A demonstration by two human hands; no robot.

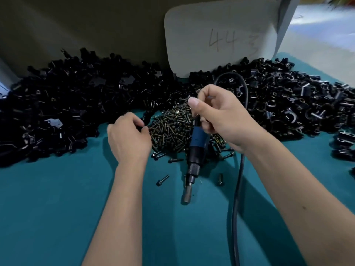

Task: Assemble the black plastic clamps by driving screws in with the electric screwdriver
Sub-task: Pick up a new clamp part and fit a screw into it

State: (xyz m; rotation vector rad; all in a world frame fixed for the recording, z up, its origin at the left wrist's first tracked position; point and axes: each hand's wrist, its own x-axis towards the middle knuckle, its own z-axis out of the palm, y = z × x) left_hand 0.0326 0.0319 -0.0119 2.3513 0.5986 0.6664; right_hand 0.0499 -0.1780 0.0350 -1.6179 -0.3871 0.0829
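Observation:
My right hand (221, 116) grips the electric screwdriver (193, 160), a blue and black tool hanging bit-down toward the teal table, and pinches a small screw between thumb and forefinger near its top. My left hand (128, 137) has its fingers curled at the edge of the left heap of black plastic clamps (73, 104), pinching a small black part that is mostly hidden. A pile of brass-coloured screws (171, 125) lies between both hands. Another heap of black clamps (288, 100) spreads on the right.
The screwdriver's black cable (238, 189) loops behind my right hand and runs down past my right forearm. Loose screws (162, 180) lie on the teal table (57, 217). A pale board marked "44" (221, 35) leans at the back.

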